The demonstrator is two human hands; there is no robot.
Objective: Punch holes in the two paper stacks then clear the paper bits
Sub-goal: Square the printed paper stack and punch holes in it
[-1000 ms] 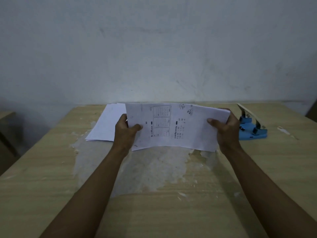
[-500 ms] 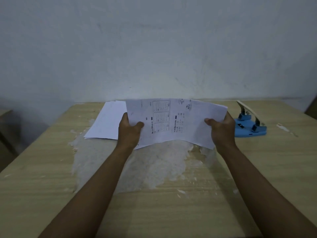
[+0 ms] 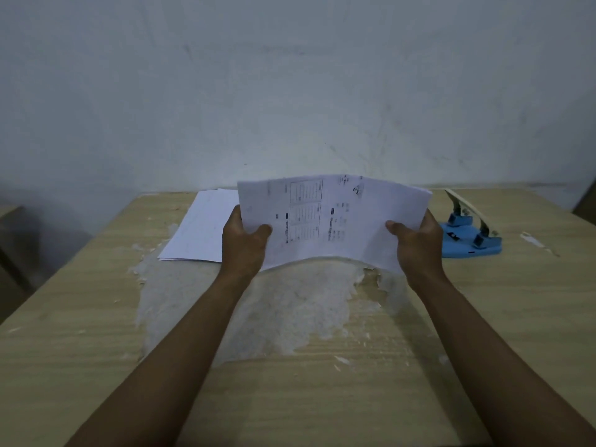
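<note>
1. Left hand (image 3: 243, 243): your thumb lies curled over the front of the printed stack (image 3: 335, 221), and the other fingers are hidden behind it. You pinch its left edge.
2. Right hand (image 3: 419, 246): the grip is the same on the printed stack's right edge, with the thumb in front and the fingers out of sight behind.
3. Printed stack: you hold it clear of the table (image 3: 80, 317), tilted up toward you. Its lower edge bows upward at the middle. The print runs sideways and is too small to read.
4. Plain stack (image 3: 200, 230): white sheets lie flat on the table, to the left of the printed stack and partly hidden behind it.
5. Hole punch (image 3: 469, 237): it has a blue base and a raised lever, and it stands on the table just right of the printed stack, beside your right hand.
6. White patch (image 3: 290, 311): a rough, pale area of the tabletop lies below the printed stack, between your forearms.
7. Paper bits (image 3: 342, 361): small pale flecks lie at the near edge of the patch, below the printed stack.
</note>
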